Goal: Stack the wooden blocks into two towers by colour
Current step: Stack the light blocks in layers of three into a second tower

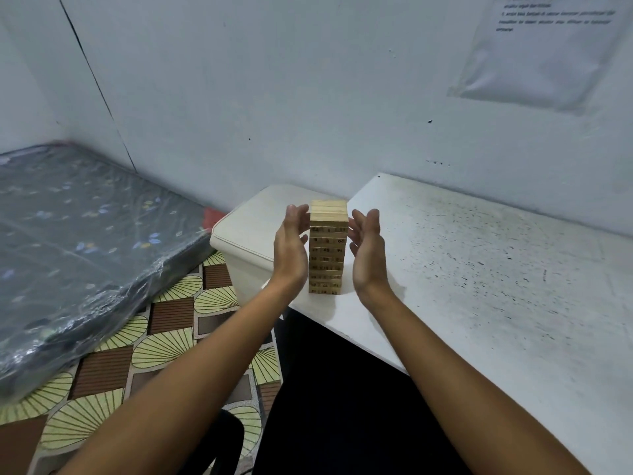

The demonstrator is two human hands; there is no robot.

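Note:
One tall tower of pale wooden blocks (pixel 327 248) with black numbers on their ends stands upright near the left corner of the white table (pixel 479 269). My left hand (pixel 291 245) is flat beside the tower's left face, fingers straight and touching or nearly touching it. To the tower's right my right hand (pixel 366 248) is held with its palm facing the blocks and fingers relaxed, a small gap away. Neither hand holds a block. No second tower or loose blocks are in view.
A cream plastic bin with a lid (pixel 246 238) stands behind and left of the table corner. A plastic-wrapped dark mattress (pixel 85 241) lies on the patterned floor (pixel 171 337) at left. The wall is close behind, with a paper sheet (pixel 548 46) on it.

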